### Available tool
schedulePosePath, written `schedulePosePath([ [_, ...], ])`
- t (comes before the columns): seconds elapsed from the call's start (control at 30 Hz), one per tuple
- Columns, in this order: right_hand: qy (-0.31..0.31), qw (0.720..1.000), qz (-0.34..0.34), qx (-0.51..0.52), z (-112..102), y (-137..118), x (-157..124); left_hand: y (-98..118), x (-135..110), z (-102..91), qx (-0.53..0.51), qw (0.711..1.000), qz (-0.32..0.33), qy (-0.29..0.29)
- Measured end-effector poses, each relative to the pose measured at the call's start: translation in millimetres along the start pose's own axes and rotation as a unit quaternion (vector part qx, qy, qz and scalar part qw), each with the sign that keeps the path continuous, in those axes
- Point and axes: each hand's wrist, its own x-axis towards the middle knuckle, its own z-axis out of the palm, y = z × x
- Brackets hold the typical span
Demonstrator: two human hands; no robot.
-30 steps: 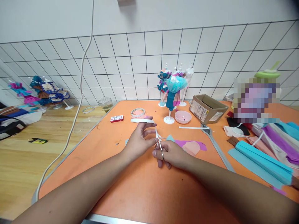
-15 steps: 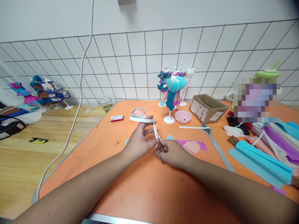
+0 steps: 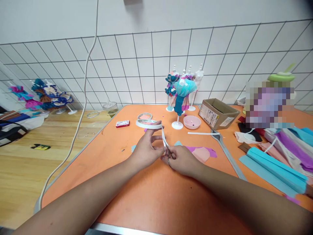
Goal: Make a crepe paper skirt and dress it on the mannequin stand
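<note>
While the left hand (image 3: 147,147) grips a white tape roll (image 3: 141,125) above the tabletop (image 3: 137,195) and the right hand (image 3: 184,160) clamps scissors (image 3: 169,151) at its strip (image 3: 163,135), slack could let them slip toward the left thumb (image 3: 159,151).

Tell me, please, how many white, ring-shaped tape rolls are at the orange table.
2: a white tape roll held by the left hand, a second roll behind it on the orange table. Others may be hidden.

tape roll (image 3: 148,125) — smooth, paper-like; scissors (image 3: 168,151) — shiny metal; open carton (image 3: 208,115), matt cardboard; bowl (image 3: 189,124), smooth plastic; tabletop (image 3: 137,202), smooth, faintly glossy; side surface (image 3: 22,173), wood-grained.
</note>
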Motion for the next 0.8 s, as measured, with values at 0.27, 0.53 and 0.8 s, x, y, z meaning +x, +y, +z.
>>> schedulePosePath([
  [0.27,-0.019,0.999,0.008,0.044,-0.2,-1.8,-1.4,-1.0,0.5,-0.3,0.014,1.000,-0.009,-0.009],
  [0.53,-0.019,0.998,0.026,0.051,-0.8,-3.8,-1.6,-0.2,0.7,-1.7,0.032,0.999,0.003,-0.006],
  [0.8,-0.047,0.996,0.008,0.076,-1.1,-4.6,-3.0,-2.4,0.4,-1.2,0.048,0.999,-0.006,-0.020],
])
